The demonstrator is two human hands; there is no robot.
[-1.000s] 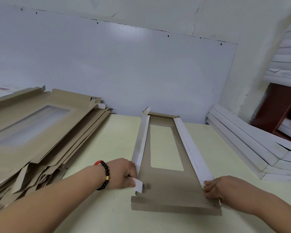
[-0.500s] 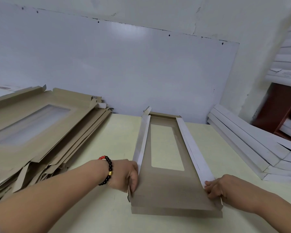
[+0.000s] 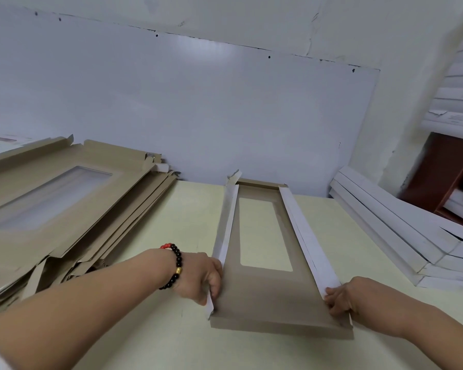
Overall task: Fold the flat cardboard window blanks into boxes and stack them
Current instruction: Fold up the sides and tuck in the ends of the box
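Head view shows a brown cardboard blank [image 3: 267, 297] lying in the middle of the pale surface [image 3: 187, 225]. It is long and thin, and its long side points away from the person, toward the wall [image 3: 198, 108]. It has a window hole [image 3: 262, 233] cut in the middle. Both long side flaps stand up, showing their white insides. The left hand [image 3: 203, 276] grips the near end of the left flap [image 3: 226, 222], with fingers curled on it. A bead bracelet [image 3: 175, 265] is on that wrist. The right hand [image 3: 345, 296] grips the near end of the right flap [image 3: 305, 236] the same way. To the left sits a messy pile of flat brown blanks [image 3: 64, 209]. To the right, a stack of white folded boxes [image 3: 401, 231] leans near the corner.
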